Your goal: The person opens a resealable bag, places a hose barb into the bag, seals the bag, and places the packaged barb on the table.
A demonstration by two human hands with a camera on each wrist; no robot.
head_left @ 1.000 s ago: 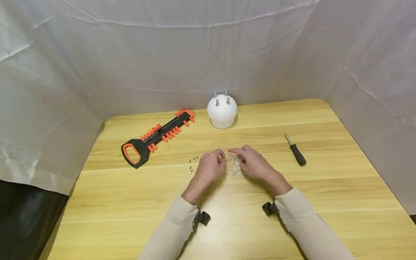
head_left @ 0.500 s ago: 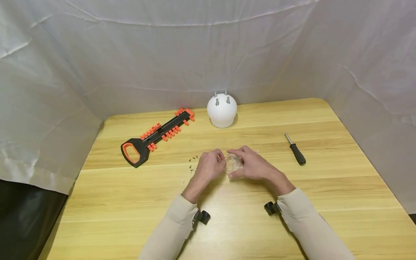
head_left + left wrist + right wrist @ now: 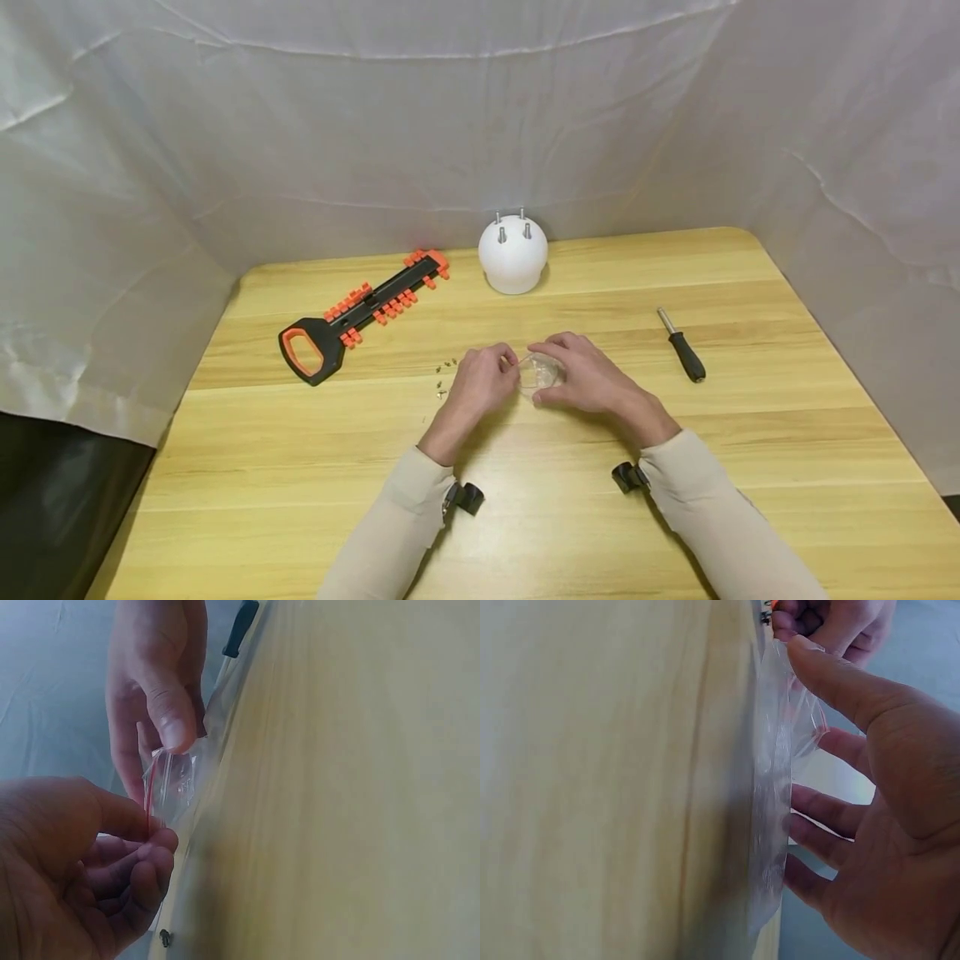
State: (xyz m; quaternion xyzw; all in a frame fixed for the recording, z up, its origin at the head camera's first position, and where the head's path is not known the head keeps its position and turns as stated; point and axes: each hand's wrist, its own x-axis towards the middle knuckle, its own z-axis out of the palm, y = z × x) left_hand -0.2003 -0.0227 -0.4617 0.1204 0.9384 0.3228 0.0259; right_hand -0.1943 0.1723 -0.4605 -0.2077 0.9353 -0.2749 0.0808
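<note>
A clear zip bag [image 3: 538, 375] with a red seal line lies low over the table between both hands, its mouth spread apart. With thumb and fingertips, my left hand [image 3: 482, 385] pinches the bag's edge, as the left wrist view shows close up. My right hand [image 3: 588, 377] curves round the bag from the other side, the thumb on one rim and the fingers along the other. Beside the left hand lie several small screws [image 3: 439, 384]; one screw [image 3: 165, 938] also shows in the left wrist view. The bag's contents cannot be made out.
A black and orange handled rack [image 3: 371, 308] lies at the back left. Behind the hands stands a white round object [image 3: 513, 258] with metal pins on top. A black-handled screwdriver [image 3: 686, 356] lies to the right on the wooden table [image 3: 540, 533].
My right thumb has come down to the near side of the bag, and the fingers have spread its mouth wider. My left hand keeps its pinch almost in place.
</note>
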